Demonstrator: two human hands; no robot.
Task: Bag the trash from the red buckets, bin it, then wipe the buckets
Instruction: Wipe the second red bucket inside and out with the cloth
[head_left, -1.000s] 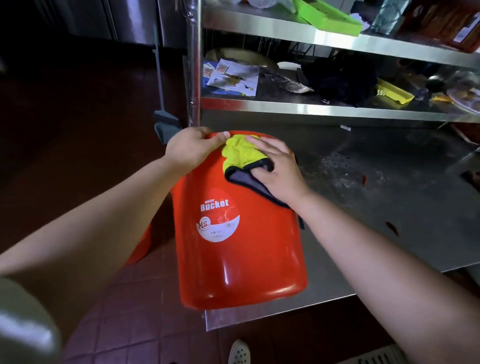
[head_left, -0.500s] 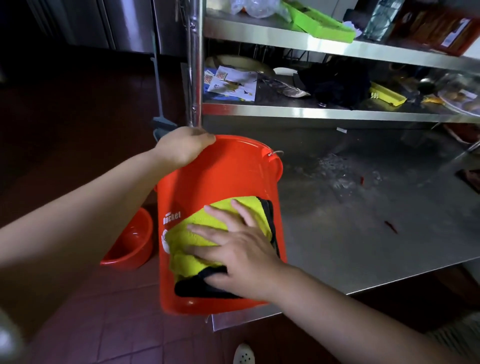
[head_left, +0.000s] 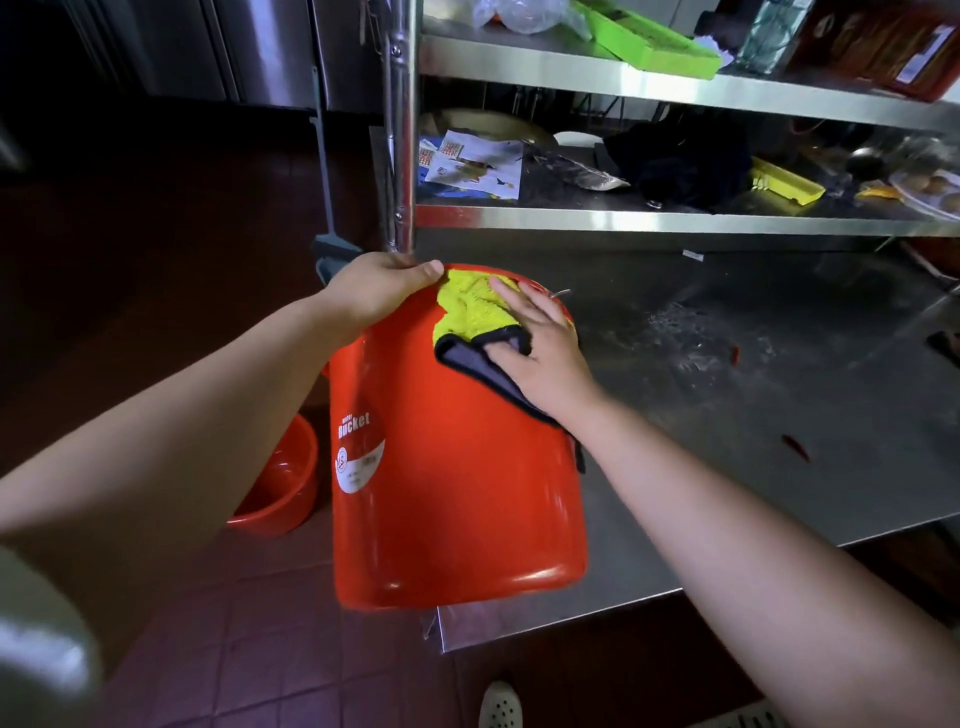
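A tall red bucket (head_left: 457, 467) with a white round label leans tilted against the left corner of the steel table (head_left: 753, 415), its base toward me. My left hand (head_left: 379, 293) grips the bucket's far rim. My right hand (head_left: 540, 353) lies flat with straight fingers on a yellow cloth with a dark edge (head_left: 470, 317), pressing it against the bucket's outer wall near the rim. A second, lower red bucket (head_left: 280, 483) stands on the tiled floor to the left, partly hidden behind my left arm.
Steel shelves (head_left: 675, 218) rise behind the table with papers, a dark cloth, yellow and green trays and plates. A grey broom handle (head_left: 324, 171) leans at the shelf post. Red scraps (head_left: 795, 447) lie on the tabletop. A white shoe (head_left: 498, 706) shows below.
My right hand slid the cloth from the bucket's lower wall back up to the rim, having gone down before that. The bucket tipped its base toward me again; my left hand kept its hold.
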